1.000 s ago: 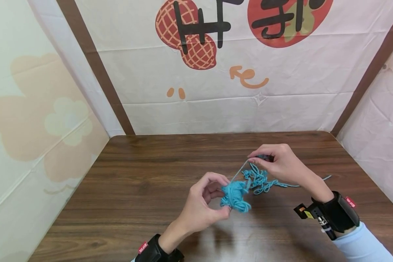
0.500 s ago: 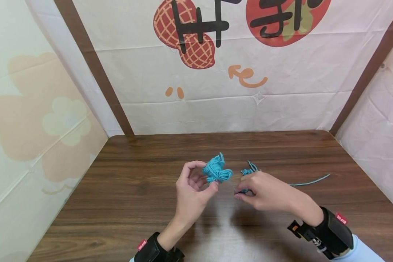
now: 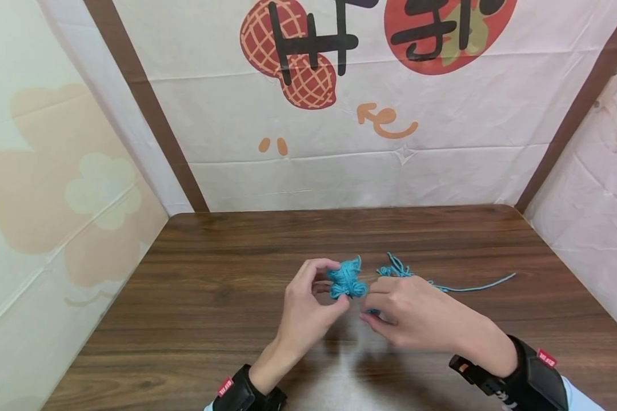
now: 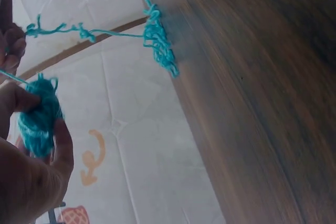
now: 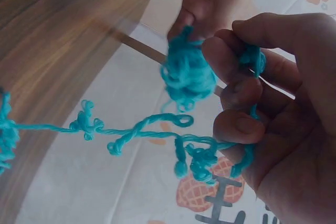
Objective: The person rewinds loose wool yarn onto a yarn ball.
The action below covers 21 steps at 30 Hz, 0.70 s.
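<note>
the left hand (image 3: 305,311) pinches a fluffy blue yarn bundle (image 3: 347,279) over the middle of the brown table (image 3: 226,291), while just to the right the right hand (image 3: 416,313) holds blue string (image 5: 137,132) in curled fingers, near a loose yarn pile (image 3: 397,268) on its far side.

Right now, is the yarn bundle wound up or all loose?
Wound up: strands wrap round the yarn bundle in the left hand, though loops stick out.
</note>
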Each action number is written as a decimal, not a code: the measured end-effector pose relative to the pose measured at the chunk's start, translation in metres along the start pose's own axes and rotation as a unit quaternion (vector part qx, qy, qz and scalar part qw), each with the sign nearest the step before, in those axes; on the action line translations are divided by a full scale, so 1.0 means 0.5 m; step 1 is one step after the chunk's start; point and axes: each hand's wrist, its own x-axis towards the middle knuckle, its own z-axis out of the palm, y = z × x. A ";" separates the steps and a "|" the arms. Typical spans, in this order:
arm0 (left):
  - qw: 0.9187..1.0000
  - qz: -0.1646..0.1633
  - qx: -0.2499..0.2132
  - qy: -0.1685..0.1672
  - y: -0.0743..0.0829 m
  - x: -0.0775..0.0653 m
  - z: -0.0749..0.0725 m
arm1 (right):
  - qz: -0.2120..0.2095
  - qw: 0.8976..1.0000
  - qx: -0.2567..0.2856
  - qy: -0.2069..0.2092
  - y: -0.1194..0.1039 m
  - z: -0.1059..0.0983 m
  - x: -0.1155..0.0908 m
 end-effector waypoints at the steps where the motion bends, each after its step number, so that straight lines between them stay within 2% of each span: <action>1: 1.000 0.008 0.007 -0.016 0.000 0.000 0.000 | -0.007 1.000 -0.008 0.009 0.000 -0.003 0.001; 5: 0.996 0.019 0.007 -0.085 0.001 -0.002 0.002 | -0.028 0.998 -0.025 0.041 0.003 -0.012 0.003; 9: 0.992 0.017 -0.012 -0.126 0.004 -0.006 0.003 | -0.033 0.998 -0.013 0.060 0.012 -0.014 0.003; 16: 0.987 0.029 -0.031 -0.152 0.004 -0.007 0.003 | -0.024 0.996 0.003 0.090 0.033 -0.016 0.001; 21: 0.985 0.038 -0.041 -0.162 0.004 -0.007 0.004 | -0.014 0.996 0.028 0.089 0.042 -0.022 0.000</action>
